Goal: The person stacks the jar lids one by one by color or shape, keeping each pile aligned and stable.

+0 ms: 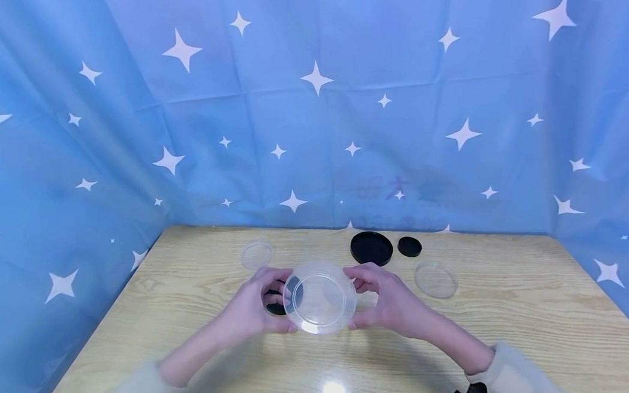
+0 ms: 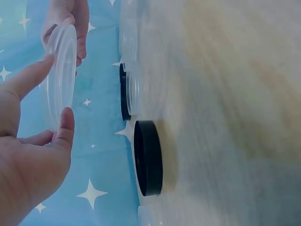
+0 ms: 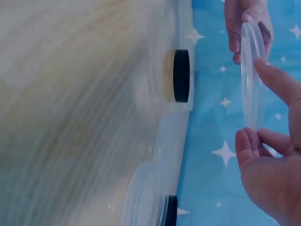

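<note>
A round, clear plastic lid (image 1: 321, 301) is held up above the table, its flat face toward the head camera. My left hand (image 1: 264, 305) pinches its left rim between thumb and fingers. On the opposite rim my right hand (image 1: 380, 294) grips in the same way. Both wrist views show the lid edge-on, as a thin disc (image 2: 61, 75) with a ridged rim. Partly hidden behind my left hand, a black lid (image 1: 275, 307) lies on the table. Another clear piece seems to lie behind the held lid, mostly covered by it and my right hand.
Toward the back of the wooden table (image 1: 516, 304) lie a large black lid (image 1: 372, 248) and a smaller black lid (image 1: 409, 246). One clear lid (image 1: 256, 255) is at back left, another (image 1: 435, 280) at right. A blue star-patterned curtain (image 1: 418, 124) encloses the table's back and sides.
</note>
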Demonstrator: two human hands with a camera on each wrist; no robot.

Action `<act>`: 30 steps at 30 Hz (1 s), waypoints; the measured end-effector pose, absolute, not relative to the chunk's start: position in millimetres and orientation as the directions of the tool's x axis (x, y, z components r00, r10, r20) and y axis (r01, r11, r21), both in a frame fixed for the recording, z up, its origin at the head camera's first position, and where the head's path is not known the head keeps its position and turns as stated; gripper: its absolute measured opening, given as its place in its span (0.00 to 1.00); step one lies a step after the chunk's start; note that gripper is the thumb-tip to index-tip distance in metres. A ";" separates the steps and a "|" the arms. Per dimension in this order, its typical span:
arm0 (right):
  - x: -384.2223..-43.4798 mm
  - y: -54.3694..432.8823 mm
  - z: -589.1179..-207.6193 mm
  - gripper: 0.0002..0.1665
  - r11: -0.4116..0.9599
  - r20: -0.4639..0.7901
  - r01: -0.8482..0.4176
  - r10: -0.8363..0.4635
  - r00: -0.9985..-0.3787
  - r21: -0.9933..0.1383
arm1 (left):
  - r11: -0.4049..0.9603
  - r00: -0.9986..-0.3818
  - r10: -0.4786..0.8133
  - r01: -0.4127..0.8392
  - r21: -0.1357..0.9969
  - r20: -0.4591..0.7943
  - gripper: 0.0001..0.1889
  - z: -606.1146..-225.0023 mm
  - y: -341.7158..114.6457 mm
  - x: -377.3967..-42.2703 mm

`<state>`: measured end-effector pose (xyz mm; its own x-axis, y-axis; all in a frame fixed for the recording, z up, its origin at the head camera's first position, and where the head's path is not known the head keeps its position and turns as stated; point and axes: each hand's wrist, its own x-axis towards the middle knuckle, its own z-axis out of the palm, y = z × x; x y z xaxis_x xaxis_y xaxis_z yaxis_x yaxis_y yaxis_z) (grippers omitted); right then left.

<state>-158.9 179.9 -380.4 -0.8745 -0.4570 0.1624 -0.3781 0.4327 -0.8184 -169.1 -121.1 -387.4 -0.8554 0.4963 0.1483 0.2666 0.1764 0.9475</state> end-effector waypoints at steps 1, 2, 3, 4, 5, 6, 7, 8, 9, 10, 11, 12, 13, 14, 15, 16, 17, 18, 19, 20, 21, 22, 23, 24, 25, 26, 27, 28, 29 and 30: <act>-156.5 180.3 -380.9 0.50 0.432 0.163 -0.380 -0.460 -0.873 -0.818 | 0.174 -0.853 0.500 0.265 0.948 0.147 0.47 -388.3 -121.8 -166.6; -154.1 180.6 -381.4 0.50 0.430 0.163 -0.381 -0.462 -0.872 -0.818 | 0.171 -0.851 0.505 0.266 0.949 0.148 0.46 -389.4 -122.4 -164.4; -151.8 180.9 -381.7 0.50 0.430 0.164 -0.384 -0.465 -0.870 -0.817 | 0.169 -0.849 0.507 0.262 0.950 0.144 0.46 -390.1 -122.8 -162.1; -149.6 181.2 -382.0 0.50 0.431 0.167 -0.389 -0.467 -0.868 -0.815 | 0.168 -0.848 0.511 0.259 0.951 0.141 0.46 -391.1 -122.9 -160.0; -147.4 181.4 -382.1 0.50 0.434 0.169 -0.391 -0.467 -0.868 -0.812 | 0.166 -0.846 0.514 0.255 0.952 0.137 0.46 -391.9 -123.0 -157.8; -145.4 181.5 -382.3 0.50 0.435 0.167 -0.389 -0.466 -0.869 -0.812 | 0.166 -0.846 0.516 0.252 0.953 0.134 0.46 -392.7 -122.9 -155.8; -143.5 181.5 -382.3 0.50 0.435 0.164 -0.388 -0.468 -0.869 -0.813 | 0.163 -0.845 0.518 0.250 0.954 0.133 0.46 -393.7 -122.7 -153.7; -141.8 181.3 -382.4 0.49 0.435 0.161 -0.386 -0.470 -0.868 -0.813 | 0.162 -0.844 0.518 0.253 0.954 0.136 0.45 -394.8 -122.5 -151.7; -140.1 181.0 -382.5 0.49 0.437 0.155 -0.384 -0.472 -0.868 -0.813 | 0.163 -0.845 0.517 0.255 0.953 0.138 0.45 -395.8 -122.3 -149.4; -138.4 180.7 -382.7 0.49 0.440 0.150 -0.381 -0.474 -0.868 -0.813 | 0.163 -0.845 0.516 0.257 0.953 0.140 0.45 -397.1 -122.5 -147.2; -136.8 180.5 -383.0 0.49 0.442 0.143 -0.377 -0.477 -0.867 -0.813 | 0.161 -0.844 0.516 0.260 0.952 0.143 0.45 -398.3 -122.5 -144.8; -135.3 180.2 -383.3 0.49 0.445 0.138 -0.377 -0.482 -0.865 -0.812 | 0.161 -0.844 0.515 0.264 0.951 0.148 0.44 -399.7 -122.7 -142.5; -133.8 180.1 -383.8 0.49 0.449 0.135 -0.379 -0.486 -0.864 -0.809 | 0.160 -0.844 0.515 0.267 0.950 0.150 0.44 -401.0 -123.0 -140.2; -132.3 179.9 -384.4 0.49 0.453 0.131 -0.379 -0.488 -0.863 -0.807 | 0.159 -0.843 0.516 0.268 0.950 0.152 0.44 -402.3 -123.3 -137.9; -130.7 180.0 -385.0 0.49 0.458 0.131 -0.383 -0.491 -0.861 -0.802 | 0.159 -0.842 0.518 0.268 0.950 0.151 0.44 -403.6 -123.6 -135.7; -129.1 179.7 -385.4 0.49 0.463 0.129 -0.386 -0.494 -0.860 -0.798 | 0.157 -0.841 0.520 0.266 0.951 0.150 0.44 -404.7 -124.2 -133.4; -127.7 179.6 -386.0 0.49 0.462 0.132 -0.393 -0.500 -0.856 -0.795 | 0.156 -0.840 0.523 0.264 0.952 0.147 0.44 -405.5 -124.6 -131.3; -126.3 179.4 -386.7 0.49 0.461 0.137 -0.400 -0.504 -0.853 -0.792 | 0.160 -0.840 0.523 0.260 0.952 0.141 0.45 -406.2 -125.2 -129.3; -125.1 179.1 -387.5 0.48 0.462 0.136 -0.400 -0.506 -0.852 -0.791 | 0.163 -0.840 0.525 0.255 0.953 0.135 0.45 -407.0 -125.7 -127.4; -123.9 178.7 -388.4 0.48 0.460 0.140 -0.408 -0.511 -0.848 -0.789 | 0.167 -0.840 0.527 0.251 0.953 0.129 0.45 -407.7 -126.2 -125.7; -122.9 178.5 -389.4 0.48 0.457 0.143 -0.413 -0.516 -0.844 -0.788 | 0.171 -0.840 0.528 0.248 0.953 0.124 0.45 -408.2 -126.9 -124.1; -122.0 177.9 -390.4 0.48 0.456 0.139 -0.409 -0.517 -0.845 -0.790 | 0.173 -0.840 0.529 0.246 0.954 0.121 0.46 -408.7 -127.6 -122.9; -121.4 177.2 -391.8 0.48 0.458 0.137 -0.407 -0.516 -0.846 -0.790 | 0.176 -0.840 0.531 0.244 0.954 0.117 0.46 -409.5 -128.1 -121.8; -120.7 176.4 -393.0 0.48 0.463 0.136 -0.407 -0.515 -0.847 -0.787 | 0.177 -0.839 0.532 0.242 0.954 0.115 0.46 -410.4 -128.6 -120.9; -120.1 175.6 -394.3 0.48 0.468 0.130 -0.402 -0.512 -0.849 -0.787 | 0.181 -0.839 0.532 0.243 0.953 0.113 0.46 -411.4 -129.1 -120.2; -119.3 174.7 -395.5 0.48 0.474 0.124 -0.397 -0.508 -0.852 -0.786 | 0.187 -0.839 0.532 0.245 0.951 0.112 0.46 -412.3 -129.6 -119.4; -118.8 173.4 -396.9 0.48 0.479 0.113 -0.386 -0.504 -0.856 -0.788 | 0.193 -0.840 0.531 0.249 0.949 0.112 0.46 -413.5 -130.1 -118.8; -118.2 172.1 -398.3 0.48 0.489 0.103 -0.377 -0.499 -0.861 -0.786 | 0.204 -0.841 0.529 0.253 0.946 0.112 0.46 -414.8 -130.4 -118.3; -117.6 170.8 -399.7 0.48 0.499 0.093 -0.370 -0.495 -0.864 -0.784 | 0.216 -0.842 0.528 0.258 0.942 0.110 0.46 -416.3 -130.8 -117.5; -117.0 169.4 -400.8 0.48 0.506 0.083 -0.363 -0.492 -0.866 -0.782 | 0.227 -0.843 0.527 0.263 0.938 0.109 0.46 -417.9 -131.4 -116.9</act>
<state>-117.0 169.4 -400.8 -0.8664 -0.4924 0.0835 -0.3630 0.5062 -0.7823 -116.9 -131.4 -417.9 -0.8430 0.5266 0.1093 0.2634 0.2271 0.9376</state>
